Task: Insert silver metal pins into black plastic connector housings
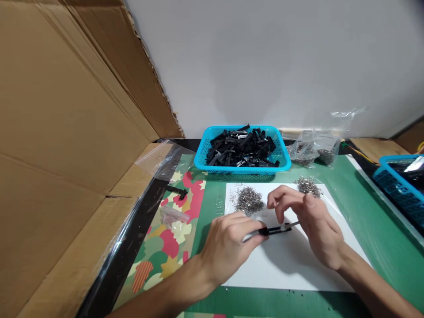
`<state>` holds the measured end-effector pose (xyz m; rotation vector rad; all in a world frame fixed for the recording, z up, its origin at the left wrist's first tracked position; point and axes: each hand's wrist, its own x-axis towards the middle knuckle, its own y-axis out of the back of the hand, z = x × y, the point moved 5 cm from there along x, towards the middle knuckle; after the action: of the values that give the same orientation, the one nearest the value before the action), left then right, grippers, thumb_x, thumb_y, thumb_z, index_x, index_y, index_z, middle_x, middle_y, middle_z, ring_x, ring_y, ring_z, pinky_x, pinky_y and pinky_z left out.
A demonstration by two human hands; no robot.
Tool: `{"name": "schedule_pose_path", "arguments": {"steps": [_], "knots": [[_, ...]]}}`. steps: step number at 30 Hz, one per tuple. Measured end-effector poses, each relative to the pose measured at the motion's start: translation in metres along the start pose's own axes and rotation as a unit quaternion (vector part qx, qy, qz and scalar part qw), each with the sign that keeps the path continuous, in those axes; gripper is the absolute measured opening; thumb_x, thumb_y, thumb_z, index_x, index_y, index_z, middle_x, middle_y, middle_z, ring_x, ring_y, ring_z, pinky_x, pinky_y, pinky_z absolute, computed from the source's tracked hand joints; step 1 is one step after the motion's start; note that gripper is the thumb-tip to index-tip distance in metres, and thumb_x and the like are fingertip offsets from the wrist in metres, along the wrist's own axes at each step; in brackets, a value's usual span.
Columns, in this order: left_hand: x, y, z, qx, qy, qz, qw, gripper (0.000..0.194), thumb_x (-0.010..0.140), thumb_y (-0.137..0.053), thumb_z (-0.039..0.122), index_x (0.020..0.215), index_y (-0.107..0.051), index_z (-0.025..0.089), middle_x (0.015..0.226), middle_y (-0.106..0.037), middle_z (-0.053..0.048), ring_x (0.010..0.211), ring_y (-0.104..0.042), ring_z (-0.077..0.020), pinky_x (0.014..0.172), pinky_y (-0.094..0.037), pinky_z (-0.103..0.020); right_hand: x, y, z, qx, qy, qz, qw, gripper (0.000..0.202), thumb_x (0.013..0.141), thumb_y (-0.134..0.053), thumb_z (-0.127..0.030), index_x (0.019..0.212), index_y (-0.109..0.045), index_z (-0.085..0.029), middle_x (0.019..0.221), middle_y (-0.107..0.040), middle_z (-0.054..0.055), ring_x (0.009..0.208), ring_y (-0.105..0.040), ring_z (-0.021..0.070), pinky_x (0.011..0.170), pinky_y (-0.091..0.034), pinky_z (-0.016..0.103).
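Note:
My left hand (pixel 232 240) is closed on a narrow black plastic part (pixel 273 230), pinched between thumb and fingers, with its far end pointing right above a white sheet (pixel 265 269). My right hand (pixel 311 225) is curled round a thin pale stick (pixel 293 225), whose whitish tip meets the black part near its right end. How the fingers grip the stick is partly hidden. Just beyond the hands, a pile of tiny metal pieces (pixel 249 201) lies on the sheet, and a second metal pile (pixel 308 186) sits behind my right hand.
A blue basket (pixel 241 170) of black parts stands at the back. Clear bags (pixel 326 152) with metal pieces are to its right. Another blue basket (pixel 397 187) is at the right edge. One black piece (pixel 177 191) lies left, beside a cardboard wall (pixel 66 132).

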<state>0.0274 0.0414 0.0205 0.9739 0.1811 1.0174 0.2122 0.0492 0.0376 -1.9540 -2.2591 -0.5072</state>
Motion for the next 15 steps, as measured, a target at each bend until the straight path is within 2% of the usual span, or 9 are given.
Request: {"name": "schedule_pose_path", "arguments": {"steps": [1,5,9,12,15], "knots": [[0.000,0.000,0.000,0.001,-0.003,0.001,1.000,0.010,0.090,-0.084,0.016,0.098,-0.086,0.021,0.078,-0.080,-0.003,0.069,-0.073,-0.0232,0.061,-0.051,-0.032,0.001,-0.003,-0.001,-0.016,-0.006,-0.006,1.000,0.075,0.112,-0.025,-0.065,0.065,-0.063,-0.021,0.077,-0.066,0.007,0.074,-0.063,0.0193,0.070,-0.050,0.033],[-0.001,-0.002,0.001,0.003,-0.032,-0.003,0.999,0.006,0.093,-0.081,0.018,0.097,-0.085,0.019,0.083,-0.083,-0.003,0.072,-0.075,-0.0235,0.064,-0.053,-0.033,0.001,-0.012,0.004,-0.060,-0.050,-0.016,0.997,0.083,0.110,-0.026,-0.073,0.049,-0.051,-0.021,0.045,-0.043,-0.001,0.044,-0.040,0.0119,0.047,-0.034,0.028],[-0.002,-0.004,0.005,0.008,-0.074,-0.004,0.997,0.011,0.100,-0.072,0.019,0.098,-0.082,0.020,0.087,-0.084,-0.002,0.075,-0.073,-0.0223,0.066,-0.053,-0.033,0.001,-0.015,0.007,-0.083,-0.059,0.033,0.994,0.088,0.107,-0.031,-0.077,0.043,-0.054,-0.021,0.039,-0.044,0.000,0.038,-0.041,0.0102,0.044,-0.032,0.026],[-0.002,-0.007,0.007,0.019,-0.090,-0.013,0.996,0.015,0.103,-0.067,0.018,0.100,-0.081,0.019,0.086,-0.083,-0.001,0.077,-0.071,-0.0215,0.067,-0.052,-0.033,0.002,-0.019,0.005,-0.103,-0.045,0.054,0.992,0.088,0.107,-0.032,-0.077,0.043,-0.054,-0.021,0.039,-0.047,0.000,0.038,-0.043,0.0100,0.043,-0.032,0.025],[-0.002,-0.006,0.009,0.026,-0.105,0.002,0.994,0.016,0.102,-0.067,0.017,0.096,-0.082,0.019,0.082,-0.081,0.000,0.074,-0.066,-0.0205,0.065,-0.051,-0.032,0.002,-0.020,0.002,-0.121,-0.027,0.080,0.989,0.087,0.109,-0.033,-0.074,0.042,-0.050,-0.020,0.038,-0.044,-0.001,0.037,-0.040,0.0090,0.042,-0.030,0.025]]}}
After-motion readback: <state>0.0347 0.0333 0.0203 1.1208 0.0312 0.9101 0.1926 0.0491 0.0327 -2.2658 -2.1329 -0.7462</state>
